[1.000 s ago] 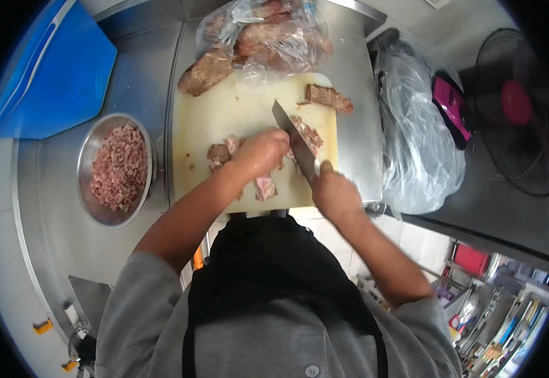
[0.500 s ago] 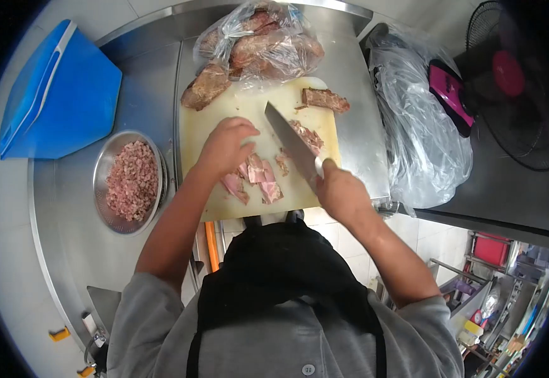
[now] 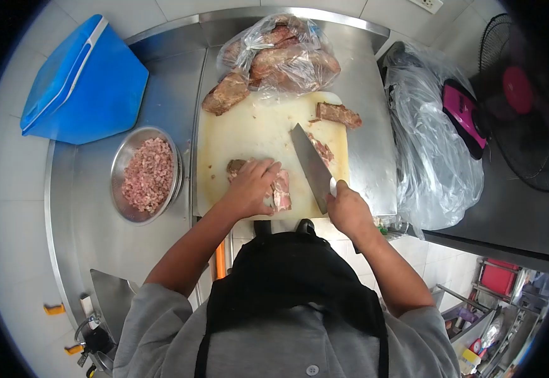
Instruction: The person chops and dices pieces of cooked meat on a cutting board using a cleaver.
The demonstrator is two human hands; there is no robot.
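Stainless steel tabletop carries a cutting board in a kitchen, where, seen from the head camera, meat pieces lie at the board's near edge. The left hand drapes over them, fingers loosely bent and parted, touching but not clenched. The right hand, fingers wrapped tightly around its handle, holds a knife angled over the board's right side. The pieces look light, soft and probably slippery, best steadied from above with curled fingertips, away from the blade.
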